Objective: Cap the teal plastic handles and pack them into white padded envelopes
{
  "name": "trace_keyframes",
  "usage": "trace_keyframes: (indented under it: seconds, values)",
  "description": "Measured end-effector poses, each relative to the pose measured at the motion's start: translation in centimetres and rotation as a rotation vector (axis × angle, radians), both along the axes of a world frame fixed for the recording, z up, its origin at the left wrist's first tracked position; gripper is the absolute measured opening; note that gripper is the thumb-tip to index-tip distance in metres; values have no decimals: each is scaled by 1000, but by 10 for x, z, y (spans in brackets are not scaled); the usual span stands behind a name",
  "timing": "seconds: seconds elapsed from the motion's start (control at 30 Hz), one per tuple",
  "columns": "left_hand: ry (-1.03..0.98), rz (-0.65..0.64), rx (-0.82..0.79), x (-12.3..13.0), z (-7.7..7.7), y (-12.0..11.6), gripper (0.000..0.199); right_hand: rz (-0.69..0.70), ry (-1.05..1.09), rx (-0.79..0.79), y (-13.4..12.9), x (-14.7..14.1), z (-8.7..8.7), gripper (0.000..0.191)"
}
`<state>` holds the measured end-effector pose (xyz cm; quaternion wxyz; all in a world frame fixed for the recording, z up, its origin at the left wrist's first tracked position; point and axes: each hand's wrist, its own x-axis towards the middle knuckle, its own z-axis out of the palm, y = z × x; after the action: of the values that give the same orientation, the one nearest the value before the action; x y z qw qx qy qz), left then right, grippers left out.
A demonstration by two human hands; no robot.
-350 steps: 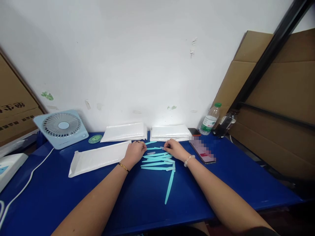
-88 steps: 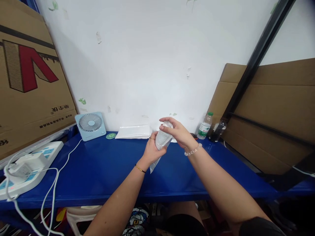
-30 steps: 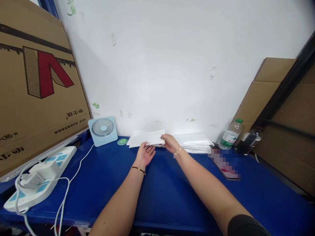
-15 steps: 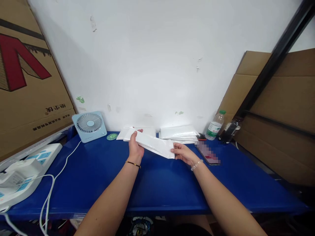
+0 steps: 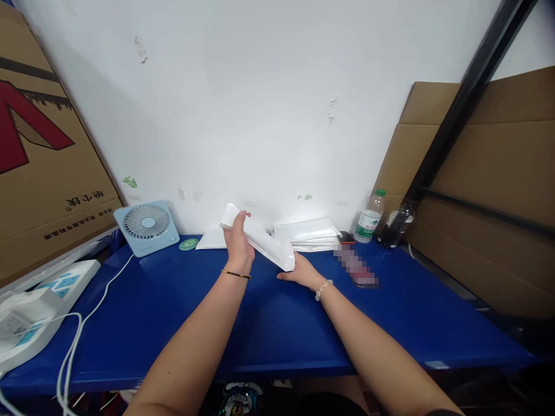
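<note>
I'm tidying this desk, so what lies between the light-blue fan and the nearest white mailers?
The head view shows a round green disc lying flat between the fan and those white mailers.

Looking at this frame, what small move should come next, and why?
Perhaps close the right hand more fully on the white mailer. One digit sticks out below the mailer's lower edge there, while the left hand grips it towards the other end, so a firmer second hold would likely steady it.
</note>
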<state>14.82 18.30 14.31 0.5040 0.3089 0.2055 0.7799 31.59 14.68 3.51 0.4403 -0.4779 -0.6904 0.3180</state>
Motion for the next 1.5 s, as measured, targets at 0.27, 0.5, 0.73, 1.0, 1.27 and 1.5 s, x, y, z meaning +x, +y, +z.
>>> trace_keyframes:
  seconds: [0.27,0.5,0.73,1.0,1.27,1.5]
  values:
    - [58,12,4,7,2,-5,25,-59,-63,104,8,1,-13,66]
    - [56,-19,-77,-5,6,3,26,-22,-234,93,8,1,-13,33]
    - [67,96,-61,-58,41,28,27,-9,-553,97,-1,6,0,14]
    - [208,159,11,-94,82,20,30,-4,-751,104,-2,15,3,15]
    - [755,-30,2,-87,32,14,42,65,-566,81,-6,25,9,41]
    - [936,-210,-294,-100,-61,21,39,-10,-461,4,-5,64,16,37]
